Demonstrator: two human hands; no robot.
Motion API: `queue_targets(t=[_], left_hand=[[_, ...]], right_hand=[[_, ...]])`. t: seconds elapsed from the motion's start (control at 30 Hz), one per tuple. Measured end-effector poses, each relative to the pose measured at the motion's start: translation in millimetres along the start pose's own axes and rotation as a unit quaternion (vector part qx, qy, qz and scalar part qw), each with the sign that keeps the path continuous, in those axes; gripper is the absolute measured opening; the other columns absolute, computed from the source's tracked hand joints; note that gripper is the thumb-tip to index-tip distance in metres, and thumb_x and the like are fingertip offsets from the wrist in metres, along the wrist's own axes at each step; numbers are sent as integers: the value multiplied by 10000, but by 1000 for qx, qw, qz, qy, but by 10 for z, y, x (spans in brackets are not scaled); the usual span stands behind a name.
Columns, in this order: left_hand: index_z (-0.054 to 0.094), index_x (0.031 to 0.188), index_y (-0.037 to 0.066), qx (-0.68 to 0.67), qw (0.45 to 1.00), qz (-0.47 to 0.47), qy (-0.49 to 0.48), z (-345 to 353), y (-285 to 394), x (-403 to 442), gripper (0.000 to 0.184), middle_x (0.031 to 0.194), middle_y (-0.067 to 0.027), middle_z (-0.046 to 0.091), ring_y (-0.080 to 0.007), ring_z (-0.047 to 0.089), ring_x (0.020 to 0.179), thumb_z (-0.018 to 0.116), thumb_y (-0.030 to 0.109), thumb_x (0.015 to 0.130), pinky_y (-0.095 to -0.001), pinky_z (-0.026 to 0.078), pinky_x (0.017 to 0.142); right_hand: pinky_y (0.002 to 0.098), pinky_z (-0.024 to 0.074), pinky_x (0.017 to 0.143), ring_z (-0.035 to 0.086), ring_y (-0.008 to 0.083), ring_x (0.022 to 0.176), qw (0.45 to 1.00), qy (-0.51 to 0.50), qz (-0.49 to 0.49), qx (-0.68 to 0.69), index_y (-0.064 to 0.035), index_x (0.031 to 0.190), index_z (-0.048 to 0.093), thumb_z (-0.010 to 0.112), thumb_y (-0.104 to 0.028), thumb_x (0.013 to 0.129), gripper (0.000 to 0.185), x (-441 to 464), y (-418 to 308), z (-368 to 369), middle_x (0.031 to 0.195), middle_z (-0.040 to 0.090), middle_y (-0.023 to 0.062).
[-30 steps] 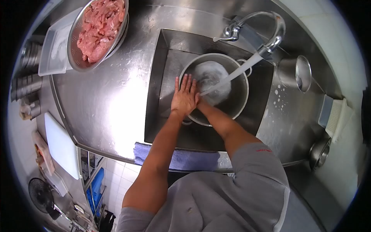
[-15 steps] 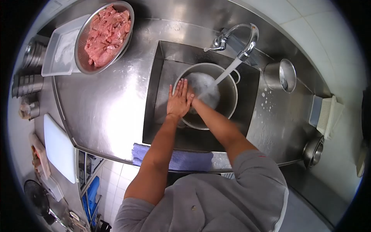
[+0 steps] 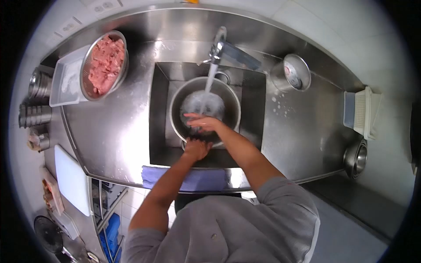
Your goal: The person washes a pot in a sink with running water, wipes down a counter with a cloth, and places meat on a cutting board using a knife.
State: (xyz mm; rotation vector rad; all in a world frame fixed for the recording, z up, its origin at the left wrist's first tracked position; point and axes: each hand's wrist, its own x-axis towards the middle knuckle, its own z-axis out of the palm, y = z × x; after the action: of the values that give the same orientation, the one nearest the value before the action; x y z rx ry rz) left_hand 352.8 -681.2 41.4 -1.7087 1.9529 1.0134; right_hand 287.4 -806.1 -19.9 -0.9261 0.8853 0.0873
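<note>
A large metal pot (image 3: 174, 107) stands in the sink under the running faucet (image 3: 216, 50), with foamy water (image 3: 193, 103) inside. My left hand (image 3: 197, 149) is at the pot's near rim, its fingers curled over the edge. Over the near part of the pot's opening is my right hand (image 3: 204, 122), fingers stretched out to the left and holding nothing. It is just short of where the stream strikes the water.
A colander (image 3: 83, 81) of raw meat sits by a pale plastic tray (image 3: 57, 90) at the left. Right of the sink (image 3: 252, 118) is a small metal pot (image 3: 278, 74). A purple cloth (image 3: 184, 179) lies along the counter's front edge.
The view has shifted. My left hand has moved from the pot's left side to its near rim. My right hand, mostly hidden before, now shows over the opening. The pot's loop handle has changed position.
</note>
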Motion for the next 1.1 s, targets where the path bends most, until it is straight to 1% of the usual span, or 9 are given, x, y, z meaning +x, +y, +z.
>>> queue_targets(t=[0.2, 0.53, 0.63, 0.7, 0.77, 0.83, 0.87, 1.03, 1.1], left_hand=[[631, 1141, 45, -93, 987, 130, 3, 110, 52, 41, 453, 1069, -233, 652, -361, 619, 1051, 418, 383, 928, -459, 461, 928], [624, 882, 58, -33, 978, 116, 169, 582, 52, 328, 257, 787, -135, 653, -329, 661, 751, 412, 198, 918, -447, 536, 697], [667, 819, 40, -40, 979, 119, 159, 442, 87, 299, 346, 863, -154, 687, -323, 683, 804, 410, 244, 930, -455, 539, 749], [675, 798, 60, -54, 977, 123, 166, 404, 88, 299, 304, 883, -150, 685, -317, 685, 830, 438, 216, 909, -442, 547, 725], [686, 819, 79, 13, 988, 127, 90, 402, 41, 338, 262, 865, -153, 681, -317, 687, 834, 459, 189, 892, -434, 551, 710], [694, 838, 83, 20, 982, 139, 127, 384, -34, 249, 250, 859, -147, 685, -319, 688, 841, 468, 177, 887, -432, 551, 714], [676, 885, 67, 19, 982, 148, 114, 319, -55, 188, 234, 864, -149, 688, -329, 685, 852, 481, 197, 885, -447, 543, 737], [646, 957, 61, 7, 986, 152, 61, -208, -48, -225, 330, 877, -192, 683, -381, 666, 868, 485, 348, 935, -481, 511, 787], [660, 931, 35, -51, 985, 146, 79, -420, -14, -425, 402, 881, -199, 680, -382, 665, 841, 442, 372, 956, -466, 514, 784]], right_hand=[[685, 222, 1042, 291, 378, 1376, 821, 106, 26, -560, -194, 1374, 473, 530, -345, 881, 519, 834, 778, 125, 1492, 337, 119], [629, 322, 983, 334, 321, 1310, 664, 315, 23, -678, -260, 1280, 500, 570, -145, 852, 449, 577, 835, -1065, 1366, 409, 95], [566, 312, 1025, 398, 310, 1281, 580, 191, 133, -781, -246, 1284, 519, 615, -135, 816, 490, 249, 610, -824, 1339, 480, 112], [523, 283, 1055, 476, 296, 1225, 603, -82, 215, -764, -195, 1202, 616, 641, -130, 794, 414, 29, 616, -645, 1281, 562, 126], [512, 291, 1048, 497, 278, 1211, 649, -48, 115, -750, -186, 1139, 658, 645, -138, 795, 347, -271, 489, -890, 1270, 582, 111], [505, 318, 1014, 522, 246, 1182, 545, -19, 26, -838, -173, 1055, 706, 644, -157, 800, 264, -438, 154, -1030, 1241, 610, 69], [508, 338, 987, 526, 232, 1167, 384, -12, 41, -922, -169, 1035, 712, 637, -169, 803, 244, -501, -228, -1015, 1223, 619, 42], [438, 386, 923, 519, 228, 1131, 558, 289, -221, -746, -128, 1121, 644, 587, -79, 755, 374, -1845, -1368, -718, 1142, 635, 50], [441, 404, 937, 538, 256, 1120, 534, 444, -317, -646, -93, 1135, 623, 551, 12, 728, 426, -2476, -1672, -741, 1140, 624, 72]])
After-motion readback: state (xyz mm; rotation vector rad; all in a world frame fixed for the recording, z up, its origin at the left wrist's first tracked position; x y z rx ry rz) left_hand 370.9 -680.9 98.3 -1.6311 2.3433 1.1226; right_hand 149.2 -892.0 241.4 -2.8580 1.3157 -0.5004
